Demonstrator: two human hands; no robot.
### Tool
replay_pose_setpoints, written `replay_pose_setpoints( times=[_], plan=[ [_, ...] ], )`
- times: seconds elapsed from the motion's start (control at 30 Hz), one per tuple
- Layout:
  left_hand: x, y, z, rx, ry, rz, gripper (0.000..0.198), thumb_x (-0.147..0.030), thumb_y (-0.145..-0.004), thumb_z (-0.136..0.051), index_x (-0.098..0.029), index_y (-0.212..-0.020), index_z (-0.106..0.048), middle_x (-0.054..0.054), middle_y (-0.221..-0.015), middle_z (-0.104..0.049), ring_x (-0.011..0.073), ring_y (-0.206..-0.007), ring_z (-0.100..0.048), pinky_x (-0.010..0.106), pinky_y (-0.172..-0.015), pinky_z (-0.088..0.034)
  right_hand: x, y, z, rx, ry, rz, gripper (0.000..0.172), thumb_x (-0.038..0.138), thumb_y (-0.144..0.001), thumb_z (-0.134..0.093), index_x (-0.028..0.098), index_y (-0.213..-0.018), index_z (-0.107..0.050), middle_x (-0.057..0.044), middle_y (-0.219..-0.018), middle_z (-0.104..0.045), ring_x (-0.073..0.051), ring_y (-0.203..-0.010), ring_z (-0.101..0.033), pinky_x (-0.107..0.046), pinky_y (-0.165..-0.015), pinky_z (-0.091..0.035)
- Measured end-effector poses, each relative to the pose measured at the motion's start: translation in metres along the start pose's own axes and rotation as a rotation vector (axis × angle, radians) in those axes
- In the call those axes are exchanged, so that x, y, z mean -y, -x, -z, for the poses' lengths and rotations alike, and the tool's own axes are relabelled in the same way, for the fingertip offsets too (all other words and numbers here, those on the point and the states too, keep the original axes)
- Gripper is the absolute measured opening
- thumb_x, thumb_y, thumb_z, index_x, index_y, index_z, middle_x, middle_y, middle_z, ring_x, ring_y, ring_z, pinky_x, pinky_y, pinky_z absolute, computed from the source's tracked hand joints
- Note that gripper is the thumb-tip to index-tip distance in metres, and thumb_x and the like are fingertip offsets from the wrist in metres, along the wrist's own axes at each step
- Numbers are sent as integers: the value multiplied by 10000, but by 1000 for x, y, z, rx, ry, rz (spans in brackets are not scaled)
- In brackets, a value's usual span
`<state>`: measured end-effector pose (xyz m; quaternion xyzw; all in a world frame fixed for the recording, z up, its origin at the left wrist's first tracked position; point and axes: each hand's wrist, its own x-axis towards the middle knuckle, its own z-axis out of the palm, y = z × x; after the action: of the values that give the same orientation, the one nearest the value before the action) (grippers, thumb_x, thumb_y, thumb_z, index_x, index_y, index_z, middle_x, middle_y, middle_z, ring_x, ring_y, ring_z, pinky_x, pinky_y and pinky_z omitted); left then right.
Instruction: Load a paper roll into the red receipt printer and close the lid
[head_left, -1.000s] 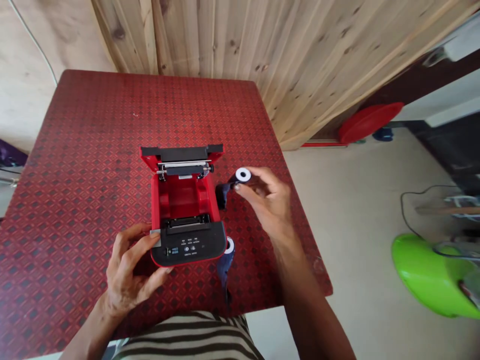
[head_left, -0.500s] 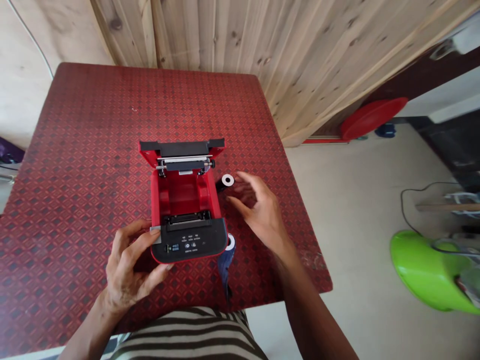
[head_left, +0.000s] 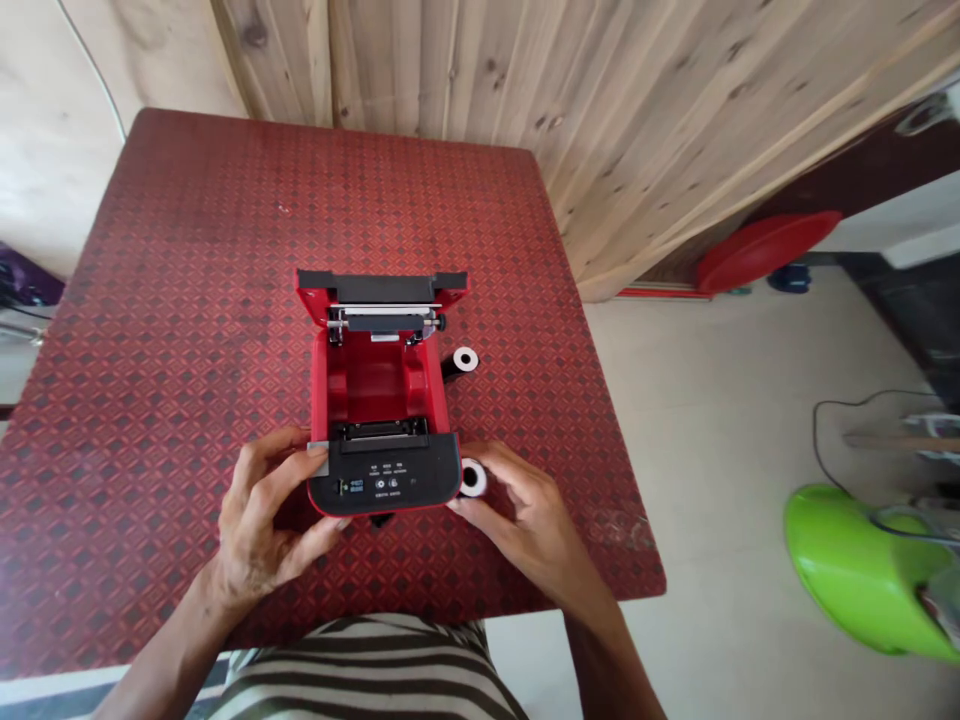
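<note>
A small red-and-black roll printer (head_left: 384, 478) sits on the table, its lid (head_left: 386, 292) raised and its red bay (head_left: 377, 390) bare inside. My left hand (head_left: 262, 520) grips the printer's front left corner, fingers on top and thumb low at the front edge. At the front right corner my right hand (head_left: 517, 510) closes around a roll (head_left: 474, 478) with a white end and dark core hole. Much of that roll is hidden by the hand and the printer. A second roll (head_left: 465, 360), dark outside with a white end, lies beside the printer's right wall.
The table (head_left: 225, 230) has a red patterned cover and meets a wooden plank wall (head_left: 450, 70) at the back. On the floor to the right stand a bright green plastic stool or tub (head_left: 847, 570) and a red basin (head_left: 765, 250). A dark scrap (head_left: 382, 520) shows under the printer's front.
My right hand has come down from beside the far roll to the near roll and closed around it. The blue strip hanging from that roll no longer shows. The view has shifted slightly.
</note>
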<state>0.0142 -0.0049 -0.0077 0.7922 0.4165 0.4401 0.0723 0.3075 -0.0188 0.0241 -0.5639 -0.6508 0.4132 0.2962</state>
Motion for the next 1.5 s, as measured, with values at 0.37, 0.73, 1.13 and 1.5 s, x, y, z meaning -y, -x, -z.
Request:
replay_pose_setpoints(
  times=[0.37,0.73,1.13,1.5],
  plan=[
    [0,8,0,30,16,44,515,-384,-967,-730,-164,-1402,-563,156,-1254,-644,238,-1098,-684,329,-857,-628,82,-65,1,31,575,503,336,97,-1018,-593,181,-1342,-565,-108,-1183,-715,-268,-1102,-668,-449,-1012,-567],
    [-5,10,3,90,-3,82,436,-409,-1023,-649,-150,-1368,-583,181,-1316,-614,230,-1160,-677,295,-878,-634,94,-113,-30,288,1049,417,199,-5,-950,-614,167,-1019,-690,-90,-1004,-765,-287,-993,-719,-409,-847,-561],
    [-7,6,4,115,-37,95,398,-429,-1058,-582,-160,-1352,-584,159,-1282,-606,192,-1087,-683,263,-829,-647,95,-113,-23,293,841,418,261,3,-972,-595,147,-1160,-704,-101,-1097,-789,-276,-991,-745,-407,-848,-564],
    [-3,7,3,81,-2,68,431,-398,-1020,-651,-149,-1365,-585,172,-1278,-630,213,-1084,-691,276,-820,-632,88,-79,-11,274,339,505,161,223,-1027,-672,135,-1145,-736,-57,-1052,-778,-189,-988,-697,-345,-945,-573]
  ],
)
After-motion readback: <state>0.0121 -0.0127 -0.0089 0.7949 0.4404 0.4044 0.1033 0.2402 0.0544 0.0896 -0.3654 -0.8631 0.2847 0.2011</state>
